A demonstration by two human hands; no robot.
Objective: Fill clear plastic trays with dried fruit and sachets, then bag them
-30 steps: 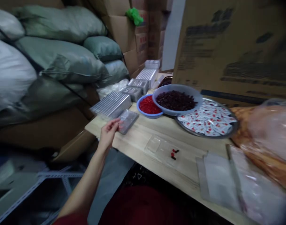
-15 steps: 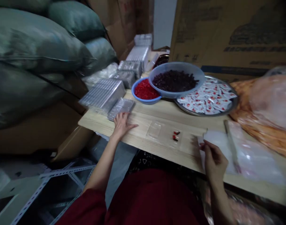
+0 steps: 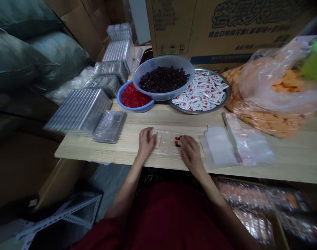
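Note:
A clear plastic tray point(image 3: 166, 143) lies flat near the front edge of the wooden table. Several small red and dark pieces point(image 3: 177, 141) sit in its right part. My left hand point(image 3: 146, 142) is at the tray's left end, thumb and fingers apart around its edge. At the right end, my right hand point(image 3: 191, 151) rests with bent fingers beside the pieces; its fingertips are blurred, and whether they hold anything does not show.
Behind the tray stand a blue bowl of red pieces point(image 3: 122, 99), a larger bowl of dark pieces point(image 3: 140, 81) and a metal tray of white packets point(image 3: 227, 95). Clear cases point(image 3: 110, 126) are at left; plastic sheets point(image 3: 221, 146) and an orange-filled bag point(image 3: 273, 119) at right.
The view has turned to the right. My left hand has left the clear cases for the tray's left end, and my right hand has come from the plastic sheets to the tray's right end.

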